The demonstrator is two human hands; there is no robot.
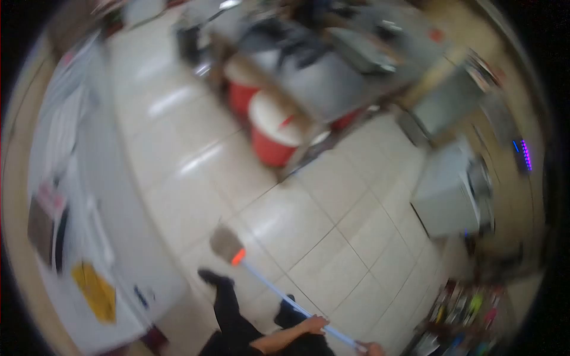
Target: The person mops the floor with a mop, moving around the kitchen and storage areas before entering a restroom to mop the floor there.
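A broom (279, 292) with a pale blue handle, an orange collar and a grey-brown head (225, 242) slants across the lower middle of the view. Its head rests on or just over the tiled floor, ahead of my dark shoe. My left hand (314, 324) is wrapped round the handle partway up. Close to the handle's upper end, at the bottom edge of the view, my right hand (370, 349) grips it too and is partly cut off. Everything is somewhat blurred by motion.
A long white counter (139, 249) runs along the left, with a yellow cloth-like item (95, 292) on it. Ahead stands a metal table (332, 89), with red buckets (274, 148) under it. A white cabinet-like box (446, 202) and a cluttered rack (466, 311) are right.
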